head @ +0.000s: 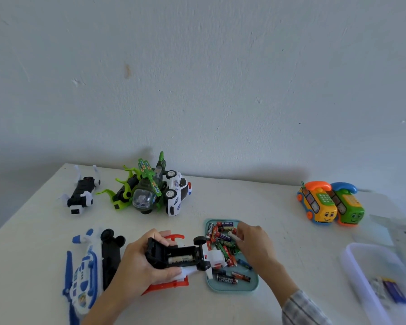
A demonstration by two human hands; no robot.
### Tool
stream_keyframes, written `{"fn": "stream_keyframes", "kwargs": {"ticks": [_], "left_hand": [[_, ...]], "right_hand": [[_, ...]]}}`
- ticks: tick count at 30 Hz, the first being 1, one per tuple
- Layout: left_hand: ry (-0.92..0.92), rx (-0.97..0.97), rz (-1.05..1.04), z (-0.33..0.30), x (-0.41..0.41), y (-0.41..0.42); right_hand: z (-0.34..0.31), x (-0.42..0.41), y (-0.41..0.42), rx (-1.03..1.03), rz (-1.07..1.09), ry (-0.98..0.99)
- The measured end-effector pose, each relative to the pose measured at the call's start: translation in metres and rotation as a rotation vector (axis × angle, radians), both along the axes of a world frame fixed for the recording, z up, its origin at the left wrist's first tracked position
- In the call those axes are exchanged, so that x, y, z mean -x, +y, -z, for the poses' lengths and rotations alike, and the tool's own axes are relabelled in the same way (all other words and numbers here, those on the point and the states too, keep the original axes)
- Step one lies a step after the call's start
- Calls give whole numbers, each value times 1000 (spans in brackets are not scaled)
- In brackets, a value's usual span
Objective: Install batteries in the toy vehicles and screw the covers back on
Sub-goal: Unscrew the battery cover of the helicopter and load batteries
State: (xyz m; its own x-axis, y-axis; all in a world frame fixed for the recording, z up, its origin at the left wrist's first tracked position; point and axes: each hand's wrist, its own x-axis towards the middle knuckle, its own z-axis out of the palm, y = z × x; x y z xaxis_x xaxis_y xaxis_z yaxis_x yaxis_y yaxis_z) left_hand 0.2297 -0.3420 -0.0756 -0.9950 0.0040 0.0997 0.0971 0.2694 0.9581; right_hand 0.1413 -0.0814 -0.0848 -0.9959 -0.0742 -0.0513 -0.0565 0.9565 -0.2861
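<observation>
My left hand [138,261] grips an upturned red-and-white toy vehicle [181,256] near the table's front. Its black battery bay faces up and is uncovered, with one battery [180,258] lying inside. Just to the right, my right hand [251,240] hovers over a teal tray [251,286] of several loose batteries and pinches one battery [232,236] between its fingertips. The bay's cover and any screwdriver are not in sight.
A blue-and-white helicopter [82,273] and a black chassis [110,252] lie at front left. A black-and-white toy [81,192], a green helicopter [141,191] and a police car [177,193] stand at the back. Two toy phones [328,204] sit back right; a clear plastic box [382,285] at right.
</observation>
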Motion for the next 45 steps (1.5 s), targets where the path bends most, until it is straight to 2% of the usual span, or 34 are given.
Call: {"fn": "stream_keyframes", "kwargs": {"ticks": [3, 6, 8, 10, 12, 13, 15, 18, 26, 36, 39, 45], "left_hand": [[-4, -3, 8, -1, 0, 0], [-14, -8, 2, 0, 1, -1], [-15, -8, -2, 1, 2, -1], [-14, -12, 2, 1, 2, -1], [-9, -13, 11, 1, 3, -1], [-3, -9, 10, 1, 2, -1], [6, -1, 8, 1, 2, -1], [18, 0, 16, 2, 2, -1], [-1, 6, 32, 2, 3, -1], [17, 12, 4, 1, 2, 0], [22, 3, 10, 2, 2, -1], [17, 15, 10, 2, 2, -1]], "right_hand": [[-3, -3, 6, 154, 7, 3], [-14, -8, 13, 417, 82, 3], [-22, -14, 17, 762, 162, -68], [-28, -20, 17, 1221, 220, -241], [-31, -26, 15, 1579, 232, -412], [-32, -27, 14, 1693, 227, -468], [-34, -31, 9, 1796, 220, -528], [-35, -35, 0, 1769, 213, -522], [-54, -58, -35, 1584, 122, -303], [-30, -82, -78, 773, -96, 144], [-19, -80, -77, 652, -173, 249], [-15, -77, -83, 566, -194, 360]]}}
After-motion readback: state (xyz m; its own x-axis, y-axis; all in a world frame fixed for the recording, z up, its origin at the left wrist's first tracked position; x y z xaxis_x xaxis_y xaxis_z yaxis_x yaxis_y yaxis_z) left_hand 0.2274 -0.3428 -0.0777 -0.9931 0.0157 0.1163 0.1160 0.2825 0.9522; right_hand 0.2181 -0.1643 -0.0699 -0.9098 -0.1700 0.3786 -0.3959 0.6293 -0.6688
